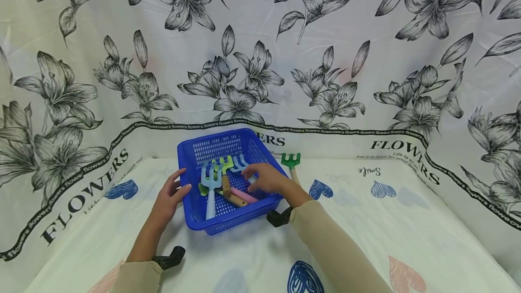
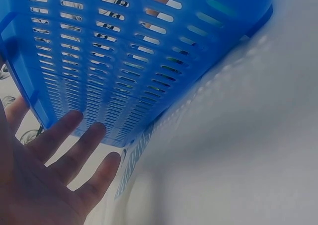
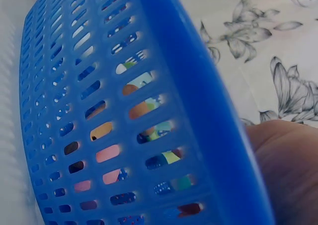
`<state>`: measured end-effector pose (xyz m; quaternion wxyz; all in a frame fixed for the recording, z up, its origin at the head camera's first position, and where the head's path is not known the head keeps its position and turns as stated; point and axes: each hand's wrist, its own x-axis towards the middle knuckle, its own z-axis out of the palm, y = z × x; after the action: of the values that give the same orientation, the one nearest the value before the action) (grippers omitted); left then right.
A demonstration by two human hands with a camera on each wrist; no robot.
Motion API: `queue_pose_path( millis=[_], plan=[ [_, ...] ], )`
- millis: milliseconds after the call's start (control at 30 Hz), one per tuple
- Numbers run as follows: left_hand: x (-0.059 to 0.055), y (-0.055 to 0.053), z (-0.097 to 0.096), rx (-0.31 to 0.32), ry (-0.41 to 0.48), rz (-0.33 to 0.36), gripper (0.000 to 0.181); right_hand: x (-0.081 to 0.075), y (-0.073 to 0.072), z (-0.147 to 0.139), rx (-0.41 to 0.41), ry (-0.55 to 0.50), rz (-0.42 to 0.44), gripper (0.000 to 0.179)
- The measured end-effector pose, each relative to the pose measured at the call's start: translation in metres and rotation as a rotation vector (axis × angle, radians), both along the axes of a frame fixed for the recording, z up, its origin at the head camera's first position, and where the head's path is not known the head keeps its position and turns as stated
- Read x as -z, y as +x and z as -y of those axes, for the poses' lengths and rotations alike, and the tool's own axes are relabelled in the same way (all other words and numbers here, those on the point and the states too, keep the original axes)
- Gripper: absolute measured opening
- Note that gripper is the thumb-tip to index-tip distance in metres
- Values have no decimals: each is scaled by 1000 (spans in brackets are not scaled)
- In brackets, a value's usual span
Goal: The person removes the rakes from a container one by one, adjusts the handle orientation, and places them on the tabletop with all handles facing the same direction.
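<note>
Steady the blue basket (image 1: 240,217) left of centre with the left hand (image 1: 170,193), fingers spread, moving the right hand (image 1: 268,180), grip unclear, gently inside.

The place is screened off with cloth, so the kind of room stays hidden — lily-printed fabric (image 1: 252,17) hangs all round, and a heart-patterned white cover (image 1: 386,225) spreads below.

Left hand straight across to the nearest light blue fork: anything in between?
Yes, the blue basket's left wall. The left hand is outside it, the light blue fork inside. Nothing visible covers the fork from above.
</note>
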<state>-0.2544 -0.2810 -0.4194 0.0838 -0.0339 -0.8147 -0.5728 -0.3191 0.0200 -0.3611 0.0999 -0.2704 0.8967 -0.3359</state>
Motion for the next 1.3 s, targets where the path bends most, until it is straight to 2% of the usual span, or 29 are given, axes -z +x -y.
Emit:
queue_pose_path(
  millis=[333,533,733,1100,1300],
  plan=[
    [2,0,0,-7,-6,4,72,-2,2,-3,104,-90,-130,36],
    [2,-1,0,-8,-1,9,75,-3,7,-5,230,-122,-187,25],
    [1,0,-1,-9,2,5,73,-2,8,-5,304,-136,-232,24],
    [0,1,0,-8,-6,-4,70,0,12,-9,410,-360,-388,20],
    [1,1,0,-9,-7,-8,70,0,14,-11,462,-479,-443,19]
  ],
)
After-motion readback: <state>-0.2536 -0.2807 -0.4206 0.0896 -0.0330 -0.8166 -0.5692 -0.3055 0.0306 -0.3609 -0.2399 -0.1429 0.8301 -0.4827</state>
